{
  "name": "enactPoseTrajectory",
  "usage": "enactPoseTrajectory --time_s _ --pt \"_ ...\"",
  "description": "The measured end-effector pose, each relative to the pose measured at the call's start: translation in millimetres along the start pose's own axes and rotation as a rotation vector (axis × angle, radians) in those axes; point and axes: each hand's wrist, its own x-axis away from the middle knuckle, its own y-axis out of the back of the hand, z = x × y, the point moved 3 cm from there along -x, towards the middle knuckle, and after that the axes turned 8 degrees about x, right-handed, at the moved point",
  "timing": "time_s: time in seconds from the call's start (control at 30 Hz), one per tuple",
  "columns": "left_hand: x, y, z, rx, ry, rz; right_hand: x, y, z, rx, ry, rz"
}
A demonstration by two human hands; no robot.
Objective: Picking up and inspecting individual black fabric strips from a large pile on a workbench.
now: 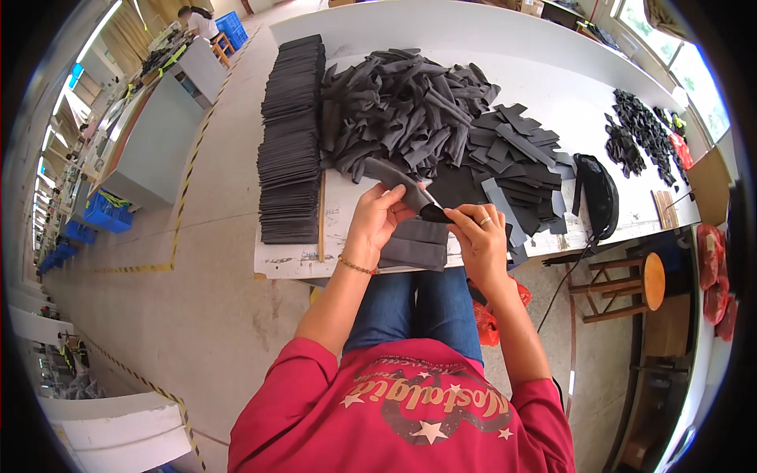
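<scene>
Over the front edge of the white table, a dark grey fabric piece (398, 183) is stretched between my two hands. My left hand (377, 217) pinches it between thumb and fingers near its middle. With its fingertips, my right hand (479, 232) grips the black end on the right side. Just below the hands, a few flat dark grey fabric pieces (414, 246) lie at the table edge. Beyond the hands rises a big heap of folded dark fabric pieces (398, 106). To the right is a looser pile of flat dark strips (512, 162).
A tall, neat stack of dark fabric pieces (292, 142) lines the table's left side. A black curved object (597, 197) with a cord sits on the right, before small black pieces (643, 134). A wooden stool (650, 281) stands lower right. Far left, a person (203, 24) sits.
</scene>
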Motion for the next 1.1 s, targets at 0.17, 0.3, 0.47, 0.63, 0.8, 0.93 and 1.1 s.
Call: enactPoseTrajectory --time_s 0.17,0.3,0.47,0.63,0.8,0.93,1.1 --pt "7.6 -9.2 -0.9 -0.038 0.017 0.043 -4.2 4.7 -0.3 0.13 0.073 -0.083" --pt "21.7 -25.9 2.6 -0.049 -0.084 0.065 -5.1 1.8 9.9 0.191 0.109 -0.153" --pt "40.5 -49.5 1.9 0.006 -0.232 0.115 -5.4 -7.9 28.4 0.122 0.036 -0.107" --pt "24.6 -43.7 13.9 0.058 -0.187 0.241 6.9 -26.9 40.1 -0.054 -0.054 -0.031" --pt "32.9 -36.8 38.8 0.105 -0.192 0.2 7.5 -39.3 35.6 -0.183 0.017 0.055" --pt "32.3 -24.4 31.6 0.163 -0.236 0.086 14.0 -22.2 33.8 -0.136 -0.024 0.118" --pt "36.9 -36.8 42.4 0.191 -0.255 0.144 11.6 -28.0 29.4 -0.213 0.066 0.1"
